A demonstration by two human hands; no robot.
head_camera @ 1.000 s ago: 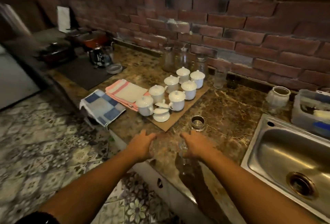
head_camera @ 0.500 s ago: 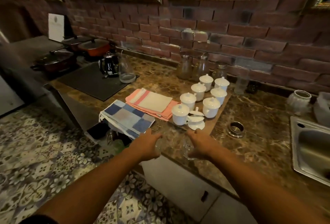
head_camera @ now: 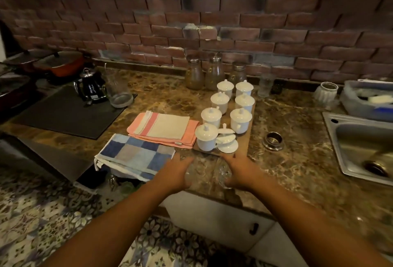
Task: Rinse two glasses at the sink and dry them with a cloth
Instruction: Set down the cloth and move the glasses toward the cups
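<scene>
White lidded cups (head_camera: 228, 115) crowd the board behind; a checked cloth (head_camera: 136, 156) lies left. The left hand (head_camera: 176, 174) and right hand (head_camera: 241, 172) each grip a clear glass (head_camera: 223, 174) at the surface (head_camera: 297, 160) edge.

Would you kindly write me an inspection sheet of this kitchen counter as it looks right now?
Surface: brown marbled counter, sink at the right.
Job's things: two clear glasses, left glass and right glass, near the front edge; checked cloth overhanging the edge; pink cloth folded behind it.
Clutter: lidded white cups on a board, three jars, kettle, jug, metal ring.
Grips: left hand and right hand each around a glass.
Cables: nothing seen.
Surroundings: brick wall, framed pictures, patterned floor tiles.
</scene>
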